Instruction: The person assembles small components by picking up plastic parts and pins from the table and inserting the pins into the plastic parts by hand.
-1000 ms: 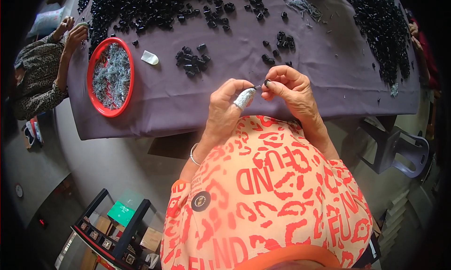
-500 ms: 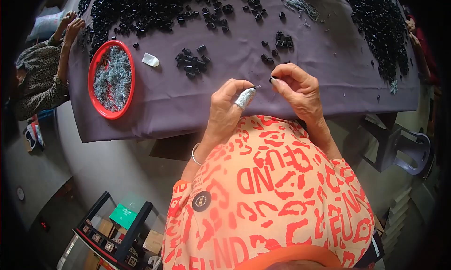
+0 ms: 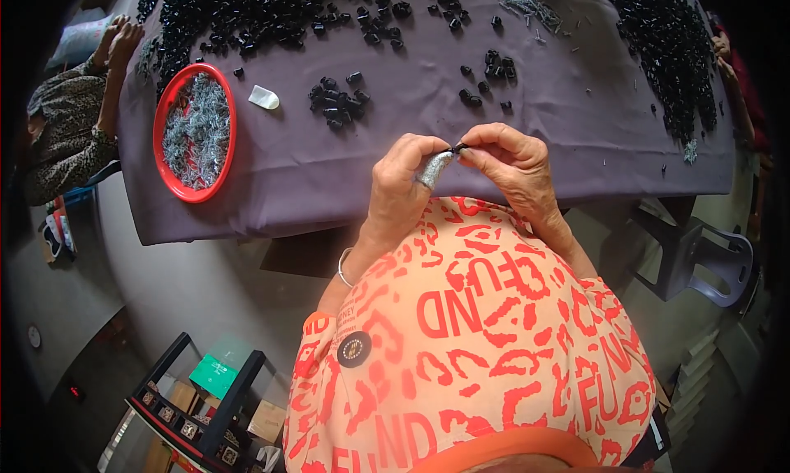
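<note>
My left hand [image 3: 397, 181] pinches a small black plastic piece [image 3: 455, 149] in front of my body. One of its fingers wears a silvery-white finger cover [image 3: 434, 170]. My right hand [image 3: 520, 170] has its fingertips closed on a small black part at the same spot, touching the left hand's piece. The fingertips hide how the two parts fit together. Beyond my hands on the cloth are a small cluster of black pieces [image 3: 336, 103] to the left and a few more black pieces [image 3: 499, 65] to the right.
A red oval basin [image 3: 232, 136] of grey metal pins stands at left, beside a white finger cover [image 3: 263, 97]. Large heaps of black pieces [image 3: 239, 12] [image 3: 658, 53] and loose pins [image 3: 531, 8] lie farther back on the purple-grey cloth [image 3: 395, 70]. Other people sit at both sides; a grey chair [image 3: 699, 259] stands right.
My right hand has moved left and slightly down, bringing its black part against the piece in my left hand. The left hand has barely moved.
</note>
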{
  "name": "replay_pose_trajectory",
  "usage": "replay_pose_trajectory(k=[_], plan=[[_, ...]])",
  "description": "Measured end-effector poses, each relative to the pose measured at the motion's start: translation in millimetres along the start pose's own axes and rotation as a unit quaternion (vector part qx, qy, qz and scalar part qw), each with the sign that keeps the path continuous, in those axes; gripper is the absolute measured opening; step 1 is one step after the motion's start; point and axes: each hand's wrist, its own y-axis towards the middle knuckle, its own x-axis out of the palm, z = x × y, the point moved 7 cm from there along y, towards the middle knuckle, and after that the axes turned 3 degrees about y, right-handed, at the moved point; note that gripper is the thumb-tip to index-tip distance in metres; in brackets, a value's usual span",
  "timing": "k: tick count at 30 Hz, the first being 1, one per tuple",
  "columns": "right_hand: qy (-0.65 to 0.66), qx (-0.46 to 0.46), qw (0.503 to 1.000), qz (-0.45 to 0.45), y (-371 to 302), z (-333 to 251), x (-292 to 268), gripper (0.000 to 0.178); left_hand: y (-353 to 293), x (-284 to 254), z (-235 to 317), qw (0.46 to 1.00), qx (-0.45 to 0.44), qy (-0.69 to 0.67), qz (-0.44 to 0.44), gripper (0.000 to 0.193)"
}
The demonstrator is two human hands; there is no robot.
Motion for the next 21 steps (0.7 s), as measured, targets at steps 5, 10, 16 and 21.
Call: replay_pose_trajectory(k=[5,10,16,21], plan=[[-0.022,0.003,1.000,-0.004,0,2,-2,0.014,0,0,0,1.000,-0.001,-0.012,-0.001,0.020],[-0.023,0.014,1.000,-0.001,0,3,-1,0.013,-3,1,-4,0.999,-0.022,-0.026,-0.003,0.019],[0.004,0.023,1.000,0.016,0,8,-1,0.013,-12,8,-11,0.995,-0.081,-0.061,0.024,0.015],[0.004,0.041,0.999,0.026,2,14,-3,0.014,-17,14,-22,0.974,-0.159,-0.158,0.038,0.013]])
